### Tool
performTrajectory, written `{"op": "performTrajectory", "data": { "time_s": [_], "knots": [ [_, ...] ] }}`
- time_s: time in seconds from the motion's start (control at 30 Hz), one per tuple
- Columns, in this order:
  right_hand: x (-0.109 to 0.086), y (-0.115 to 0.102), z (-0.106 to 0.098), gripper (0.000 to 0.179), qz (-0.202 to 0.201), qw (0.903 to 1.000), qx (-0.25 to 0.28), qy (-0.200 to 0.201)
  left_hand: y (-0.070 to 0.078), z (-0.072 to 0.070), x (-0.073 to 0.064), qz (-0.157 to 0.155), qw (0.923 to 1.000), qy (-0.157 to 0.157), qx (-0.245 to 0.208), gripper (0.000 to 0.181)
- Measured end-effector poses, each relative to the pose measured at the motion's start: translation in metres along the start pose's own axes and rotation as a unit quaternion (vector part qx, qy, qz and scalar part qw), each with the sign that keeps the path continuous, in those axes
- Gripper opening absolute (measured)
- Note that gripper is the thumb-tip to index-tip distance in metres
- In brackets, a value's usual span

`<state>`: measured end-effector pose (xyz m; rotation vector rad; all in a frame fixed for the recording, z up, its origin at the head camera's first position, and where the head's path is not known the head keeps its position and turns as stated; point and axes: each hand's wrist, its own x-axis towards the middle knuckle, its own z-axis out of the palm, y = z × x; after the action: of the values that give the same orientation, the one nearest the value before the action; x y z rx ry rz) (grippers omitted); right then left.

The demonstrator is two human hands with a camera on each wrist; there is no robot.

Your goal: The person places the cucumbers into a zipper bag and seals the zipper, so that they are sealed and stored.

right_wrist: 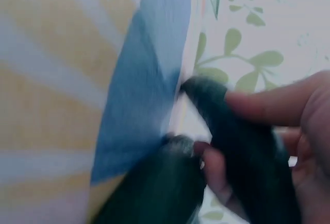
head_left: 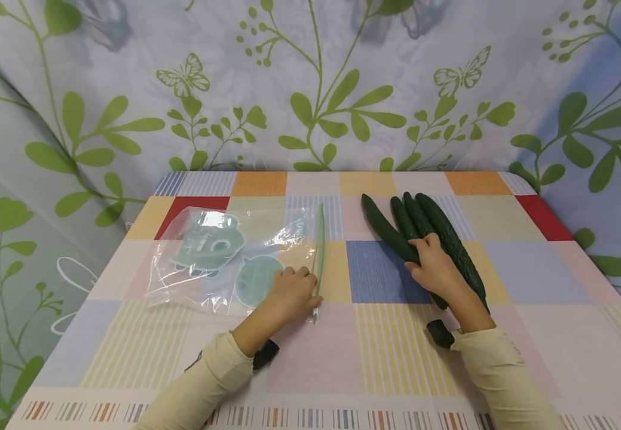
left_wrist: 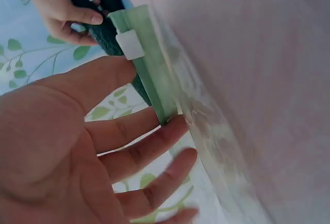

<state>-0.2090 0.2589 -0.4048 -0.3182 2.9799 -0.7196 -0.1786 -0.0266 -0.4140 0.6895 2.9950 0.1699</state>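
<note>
A clear plastic zip bag (head_left: 219, 292) with pale green cartoon prints lies flat at the left of the table. My left hand (head_left: 288, 289) pinches its green zip edge (left_wrist: 154, 54) between thumb and fingers, close to the white slider (left_wrist: 130, 45). On the right, several dark green cucumbers lie side by side. My right hand (head_left: 439, 269) grips the leftmost cucumber (head_left: 382, 227) around its middle, thumb on one side and fingers on the other. Another cucumber (right_wrist: 160, 183) lies right beside the gripped one in the right wrist view.
A patchwork-patterned cloth (head_left: 385, 352) covers the table. Behind it hangs a curtain (head_left: 342, 77) printed with green leaves and butterflies. A white cable (head_left: 73, 272) loops beside the table's left edge. Dark straps (head_left: 266, 355) sit at both wrists.
</note>
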Motion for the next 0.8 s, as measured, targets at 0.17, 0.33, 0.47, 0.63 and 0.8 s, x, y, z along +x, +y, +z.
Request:
{"op": "performTrajectory", "data": {
  "time_s": [0.17, 0.33, 0.47, 0.63, 0.8],
  "knots": [
    [0.001, 0.016, -0.004, 0.048, -0.071, 0.9966, 0.041, 0.008, -0.005, 0.003, 0.001, 0.011, 0.9988, 0.034, -0.035, 0.023],
    [-0.005, 0.022, -0.008, 0.044, -0.143, 0.9876, 0.066, 0.004, -0.007, 0.008, 0.000, -0.007, 0.9968, 0.011, -0.079, 0.034],
    [-0.007, 0.020, -0.012, 0.042, -0.182, 0.9810, 0.069, -0.002, -0.007, 0.009, 0.001, -0.013, 0.9964, 0.024, -0.080, 0.034],
    [-0.010, 0.016, -0.015, 0.043, -0.183, 0.9794, 0.073, -0.044, -0.006, 0.009, 0.002, -0.016, 0.9965, 0.021, -0.079, 0.035],
    [-0.009, 0.014, -0.013, 0.043, -0.184, 0.9748, 0.094, -0.084, -0.003, 0.009, 0.003, -0.022, 0.9969, 0.026, -0.070, 0.033]
  ]
}}
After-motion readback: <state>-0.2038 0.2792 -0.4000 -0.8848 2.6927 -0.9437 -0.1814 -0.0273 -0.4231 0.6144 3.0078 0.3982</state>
